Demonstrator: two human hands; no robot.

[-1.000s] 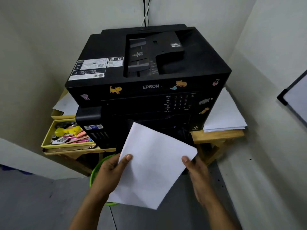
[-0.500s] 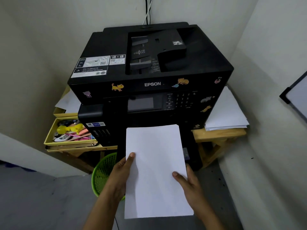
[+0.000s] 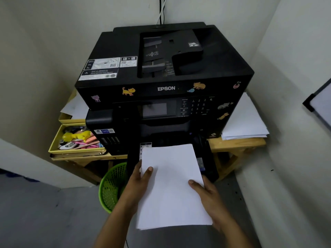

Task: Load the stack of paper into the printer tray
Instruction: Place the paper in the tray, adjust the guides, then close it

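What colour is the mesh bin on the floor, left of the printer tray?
Bright green. The bin shows best in the head view, the only view, partly hidden behind the left hand.

Both forearms reach forward side by side. The left hand (image 3: 138,183) lies with thumb on top and fingers curled underneath; the right hand (image 3: 209,197) mirrors it, thumb up, each gripping.

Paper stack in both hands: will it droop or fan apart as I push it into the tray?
The paper stack looks thin, so it probably bends if unsupported; left hand and right hand hold both long edges, which likely keeps it flat. Loose sheets may slide apart when the front edge meets the printer tray. It seems light.
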